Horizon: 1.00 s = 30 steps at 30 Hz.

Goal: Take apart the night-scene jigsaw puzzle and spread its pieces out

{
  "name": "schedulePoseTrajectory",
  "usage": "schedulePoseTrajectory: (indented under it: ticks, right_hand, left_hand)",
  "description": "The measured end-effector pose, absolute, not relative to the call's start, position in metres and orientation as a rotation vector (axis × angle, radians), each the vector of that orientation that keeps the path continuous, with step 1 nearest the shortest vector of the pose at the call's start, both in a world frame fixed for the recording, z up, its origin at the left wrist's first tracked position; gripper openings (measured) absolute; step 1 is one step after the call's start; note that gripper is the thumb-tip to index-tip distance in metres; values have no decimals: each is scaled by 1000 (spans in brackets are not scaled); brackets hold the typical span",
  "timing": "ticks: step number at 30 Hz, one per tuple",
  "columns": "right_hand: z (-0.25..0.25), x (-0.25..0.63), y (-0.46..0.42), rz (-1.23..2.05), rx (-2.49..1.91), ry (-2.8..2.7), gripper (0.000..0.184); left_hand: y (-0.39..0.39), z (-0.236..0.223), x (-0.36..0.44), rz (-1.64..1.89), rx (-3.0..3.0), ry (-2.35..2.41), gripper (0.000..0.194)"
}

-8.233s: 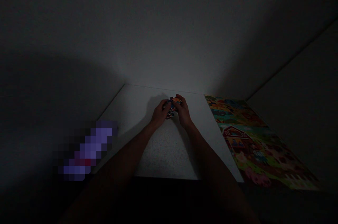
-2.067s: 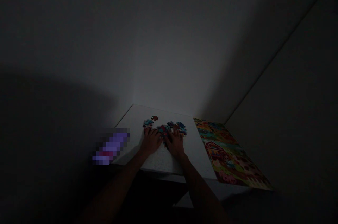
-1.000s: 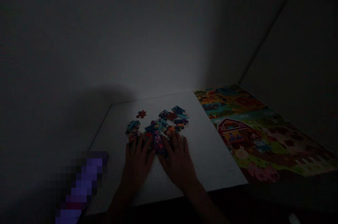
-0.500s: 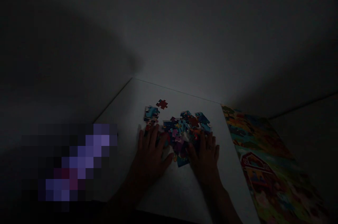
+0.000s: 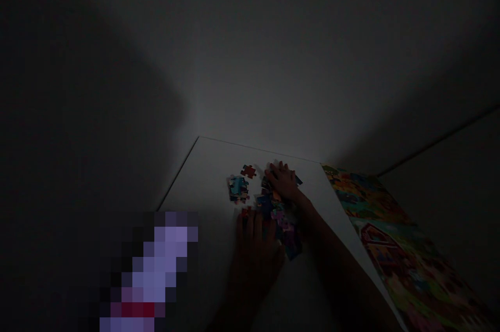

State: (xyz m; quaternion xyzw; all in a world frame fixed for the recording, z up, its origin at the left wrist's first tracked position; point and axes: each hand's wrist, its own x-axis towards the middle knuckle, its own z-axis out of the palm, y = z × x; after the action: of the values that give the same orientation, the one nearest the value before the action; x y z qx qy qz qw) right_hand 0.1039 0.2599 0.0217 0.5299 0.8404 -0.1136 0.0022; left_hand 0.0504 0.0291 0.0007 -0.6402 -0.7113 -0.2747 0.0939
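My puzzle pieces [image 5: 273, 212] show patches of blue, pink and orange, one loose piece [image 5: 248, 171] is dark red, and the bright farm picture [image 5: 394, 264] has a red barn [image 5: 375, 242] on green.

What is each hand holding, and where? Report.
Neither seems to grip anything: the right hand lies flat on the puzzle pieces, the left hand rests against them. Dim light, though.
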Motion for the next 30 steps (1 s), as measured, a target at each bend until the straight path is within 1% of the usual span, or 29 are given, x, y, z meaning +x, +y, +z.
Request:
schedulePoseTrajectory:
  ticks: [3,8,11,13,16,20,22,24,27,30]
  right_hand:
    - [23,79,248,-378,1450,2713,71]
    - [31,66,221,-478,1296,2794,78]
    - [40,69,211,-466,1162,2855,73]
    - [45,77,208,-466,1124,2903,67]
    - [47,108,198,-473,1285,2998,61]
    - [22,171,156,-396,1611,3064,68]
    - [5,197,129,-347,1649,3102,69]
    - [-6,212,106,-303,1550,3177,69]
    - [-4,219,90,-304,1474,3203,67]
    - [9,216,92,-396,1438,3160,67]
  left_hand:
    - [30,-2,49,-807,-1964,-2075,51]
    - [31,-1,47,-784,-2040,-2041,50]
    - [32,1,46,-765,-2053,-1994,47]
    - [32,2,44,-785,-2050,-1943,40]
    - [29,6,43,-836,-2036,-1913,30]
    - [25,14,41,-821,-2021,-1958,22]
    - [29,18,38,-849,-1954,-1961,23]
    - [42,24,32,-860,-1896,-1959,26]
    - [77,36,22,-699,-1873,-2042,37]
    - [117,41,16,-464,-1853,-2276,45]
